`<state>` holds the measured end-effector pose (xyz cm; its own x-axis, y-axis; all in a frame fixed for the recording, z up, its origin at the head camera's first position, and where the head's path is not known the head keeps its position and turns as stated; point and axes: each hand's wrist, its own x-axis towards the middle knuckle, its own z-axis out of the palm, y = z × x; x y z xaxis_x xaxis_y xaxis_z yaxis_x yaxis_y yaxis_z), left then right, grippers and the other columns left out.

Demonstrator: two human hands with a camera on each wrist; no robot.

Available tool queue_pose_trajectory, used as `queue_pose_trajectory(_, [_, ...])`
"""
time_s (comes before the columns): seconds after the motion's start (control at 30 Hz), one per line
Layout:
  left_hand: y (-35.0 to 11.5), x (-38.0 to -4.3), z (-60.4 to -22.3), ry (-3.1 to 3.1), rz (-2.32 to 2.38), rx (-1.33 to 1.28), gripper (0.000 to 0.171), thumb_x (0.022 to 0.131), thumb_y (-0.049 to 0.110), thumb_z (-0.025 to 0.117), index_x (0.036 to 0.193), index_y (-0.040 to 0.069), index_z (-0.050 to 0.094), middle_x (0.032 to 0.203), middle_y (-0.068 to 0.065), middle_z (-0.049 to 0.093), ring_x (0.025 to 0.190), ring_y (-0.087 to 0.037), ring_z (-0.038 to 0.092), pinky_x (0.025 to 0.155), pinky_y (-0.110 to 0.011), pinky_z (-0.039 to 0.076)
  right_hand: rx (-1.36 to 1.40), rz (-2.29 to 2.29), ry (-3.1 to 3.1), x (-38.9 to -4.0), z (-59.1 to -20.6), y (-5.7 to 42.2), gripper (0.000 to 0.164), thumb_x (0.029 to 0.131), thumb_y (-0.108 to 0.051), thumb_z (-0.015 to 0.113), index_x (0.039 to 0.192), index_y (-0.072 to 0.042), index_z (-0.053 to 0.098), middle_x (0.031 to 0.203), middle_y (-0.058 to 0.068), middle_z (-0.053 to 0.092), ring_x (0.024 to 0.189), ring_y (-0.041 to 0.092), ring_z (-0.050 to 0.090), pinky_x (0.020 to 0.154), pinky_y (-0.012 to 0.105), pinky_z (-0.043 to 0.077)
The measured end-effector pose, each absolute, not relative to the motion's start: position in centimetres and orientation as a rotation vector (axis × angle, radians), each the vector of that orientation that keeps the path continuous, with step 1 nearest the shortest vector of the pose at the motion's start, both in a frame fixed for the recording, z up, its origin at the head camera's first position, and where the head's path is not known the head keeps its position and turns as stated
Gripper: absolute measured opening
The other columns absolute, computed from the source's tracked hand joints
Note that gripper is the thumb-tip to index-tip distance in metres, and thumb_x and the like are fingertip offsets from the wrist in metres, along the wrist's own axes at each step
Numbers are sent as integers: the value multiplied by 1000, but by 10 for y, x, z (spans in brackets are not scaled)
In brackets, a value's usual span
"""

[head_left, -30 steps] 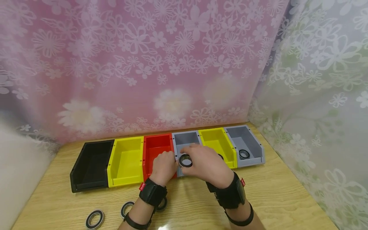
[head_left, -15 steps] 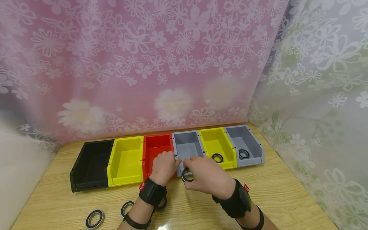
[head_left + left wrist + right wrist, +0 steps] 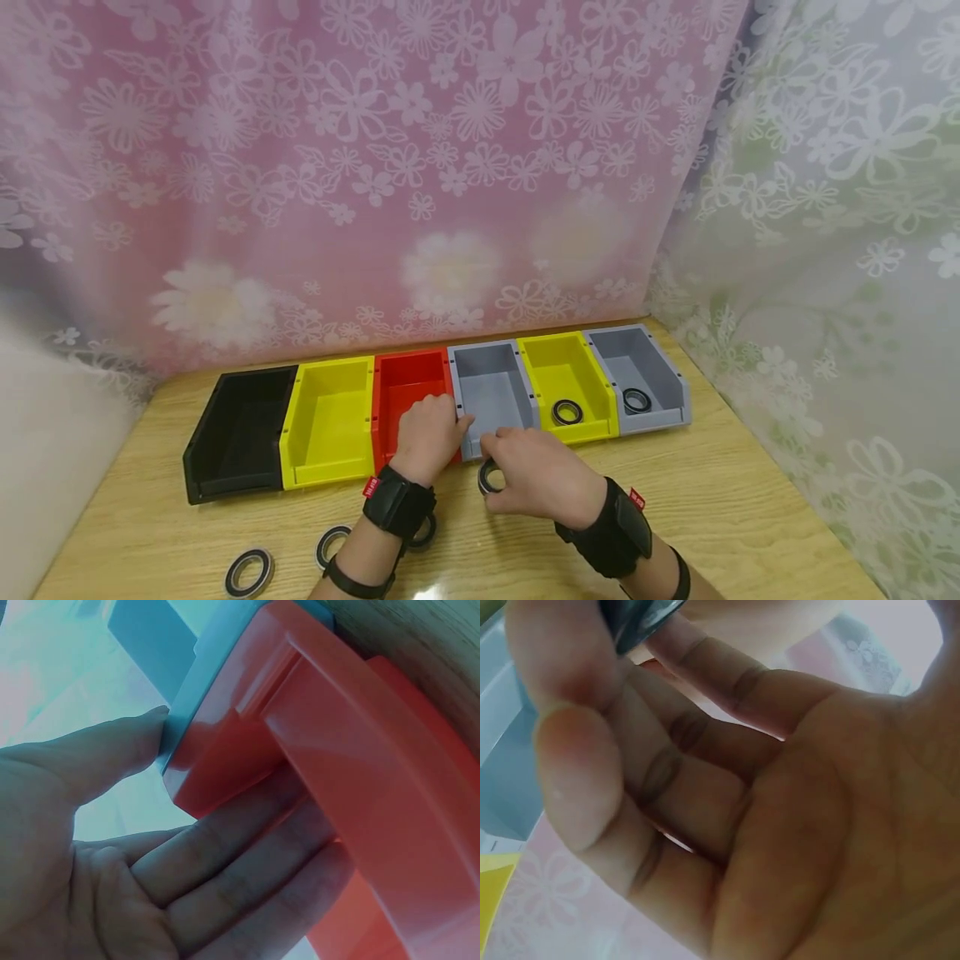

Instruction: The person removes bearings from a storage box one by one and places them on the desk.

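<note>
My right hand (image 3: 542,475) pinches a bearing (image 3: 487,479) with a black seal just in front of the middle grey bin (image 3: 491,392). In the right wrist view only a dark edge of that bearing (image 3: 637,622) shows past the fingers. My left hand (image 3: 427,433) holds the red bin (image 3: 412,367) by its front side wall. Its fingers reach behind the front lip, and the thumb lies against the adjoining grey wall (image 3: 199,690). One bearing (image 3: 567,412) lies in the right yellow bin (image 3: 558,358), another bearing (image 3: 637,401) in the right grey bin (image 3: 630,350).
A black bin (image 3: 240,433) and a second yellow bin (image 3: 330,425) finish the row on the left. On the wooden table (image 3: 720,508) lie a loose bearing (image 3: 249,573), another bearing (image 3: 328,543) and a third (image 3: 424,533), the latter two partly behind my left forearm. Floral curtains (image 3: 360,167) hang behind.
My right hand has come back from over the middle grey bin to its front edge, still pinching the bearing, uncovering the one in the right yellow bin. The left hand stays put.
</note>
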<state>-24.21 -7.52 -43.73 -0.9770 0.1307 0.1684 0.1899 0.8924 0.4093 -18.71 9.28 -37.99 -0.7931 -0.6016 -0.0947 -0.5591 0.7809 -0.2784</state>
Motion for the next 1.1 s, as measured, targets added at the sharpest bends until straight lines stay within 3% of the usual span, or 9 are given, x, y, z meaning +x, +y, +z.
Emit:
queue_pose_trajectory(0.43, [-75,-243,-436,-2937,-673,-235,38,88,29,84,68,6,62,52,-2,37,44,-18,45,42,-28,39,-890,-323,2778,-199,-400,94,35,77,-23,85,101,-5,66,75,-3,53,62,12,48,58,26,42])
queue_pose_trajectory(0.7, [-75,-244,-438,-2942,-670,-235,35,88,29,84,70,5,65,52,-1,38,45,-18,45,43,-29,40,-888,-323,2755,-201,-418,87,29,71,-17,85,87,-10,61,64,-5,46,56,10,42,53,25,33])
queue_pose_trajectory(1.1, [-76,-244,-439,-2931,-688,-252,39,88,27,84,65,8,60,52,0,34,44,-18,43,42,-27,34,-889,-190,2769,-202,-432,78,36,70,-23,89,93,-8,66,71,-4,53,62,10,48,58,27,42])
